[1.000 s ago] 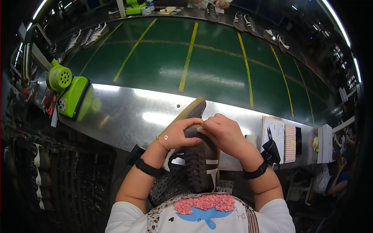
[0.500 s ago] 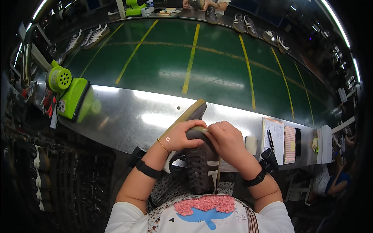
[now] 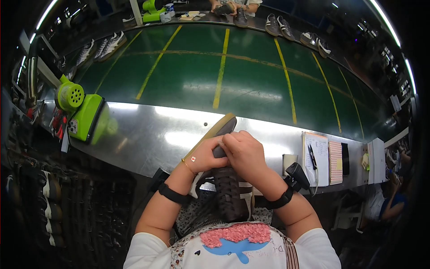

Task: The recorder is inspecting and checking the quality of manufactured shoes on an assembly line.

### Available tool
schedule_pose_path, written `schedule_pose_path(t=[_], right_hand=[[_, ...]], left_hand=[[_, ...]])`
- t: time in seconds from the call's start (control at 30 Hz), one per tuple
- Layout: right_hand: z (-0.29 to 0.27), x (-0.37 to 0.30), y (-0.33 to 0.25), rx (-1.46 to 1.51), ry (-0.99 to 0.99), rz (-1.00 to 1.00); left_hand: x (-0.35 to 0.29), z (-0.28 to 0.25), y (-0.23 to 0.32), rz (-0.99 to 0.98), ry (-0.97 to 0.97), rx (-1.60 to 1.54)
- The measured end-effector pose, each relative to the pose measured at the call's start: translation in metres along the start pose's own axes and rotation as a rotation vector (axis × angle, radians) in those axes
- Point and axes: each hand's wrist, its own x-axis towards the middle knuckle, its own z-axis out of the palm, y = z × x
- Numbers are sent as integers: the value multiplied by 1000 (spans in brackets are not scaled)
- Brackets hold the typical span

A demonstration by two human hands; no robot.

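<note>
A dark brown laced shoe [image 3: 229,190] with a tan sole stands on end against my body, toe up at the edge of the steel bench. My left hand [image 3: 204,154] grips its upper part from the left, thumb over the top. My right hand [image 3: 244,152] clasps the same part from the right, fingers curled over it. The tan sole edge [image 3: 215,132] shows above and left of my fingers. Both wrists wear black bands.
A shiny steel bench [image 3: 148,134] runs in front of a green conveyor belt [image 3: 224,76] with yellow lines. A lime-green machine [image 3: 85,112] sits at the left. Notepads and a pen [image 3: 320,157] lie at the right. Shoes [image 3: 277,24] and a person's hands are across the belt.
Both hands have shifted slightly up along the shoe's top end and the shoe has tipped a little; the grip stays the same.
</note>
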Motion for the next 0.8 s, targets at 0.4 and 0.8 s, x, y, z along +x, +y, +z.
schedule_pose_path(t=[0.4,0.8], right_hand=[[-46,-108,98,-93,-44,585],[5,-173,62,1209,-401,667]], left_hand=[[-6,-2,-5,-14,-11,-61],[-3,-2,-3,-76,-24,-308]])
